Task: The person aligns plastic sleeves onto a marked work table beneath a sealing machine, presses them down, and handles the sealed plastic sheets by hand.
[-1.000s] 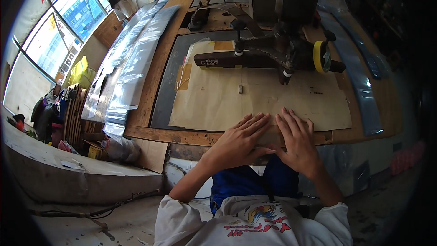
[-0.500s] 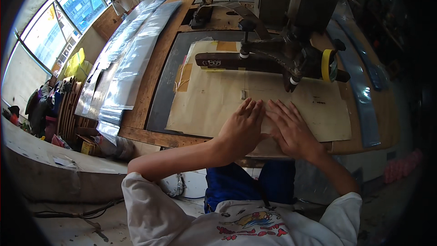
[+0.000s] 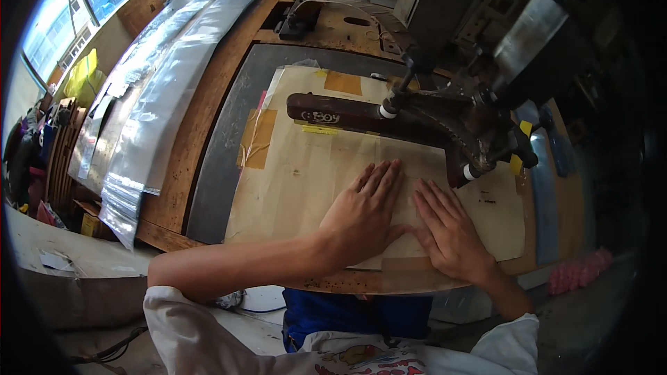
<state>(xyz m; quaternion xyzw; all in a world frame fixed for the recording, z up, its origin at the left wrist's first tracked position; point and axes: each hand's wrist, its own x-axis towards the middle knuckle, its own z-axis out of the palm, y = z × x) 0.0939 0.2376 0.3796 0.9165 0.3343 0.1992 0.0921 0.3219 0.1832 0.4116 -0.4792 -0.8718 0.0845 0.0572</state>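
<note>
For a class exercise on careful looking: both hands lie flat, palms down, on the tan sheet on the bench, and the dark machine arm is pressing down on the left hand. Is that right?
Not quite. In the head view the dark machine arm is not on the left hand; it stands beyond both hands, apart from them. The rest holds: left hand and right hand lie flat, palms down, on the tan sheet.

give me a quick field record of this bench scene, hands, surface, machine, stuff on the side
left hand: flat, palm down, fingers spread on the tan sheet
right hand: flat beside the left, thumbs nearly meeting
tan sheet: paper-like, taped at its upper left, lies on a dark grey plate
machine arm: dark metal, reaches over the sheet just beyond the fingertips
bench: wooden
left side: long clear plastic strips along the bench edge
</note>
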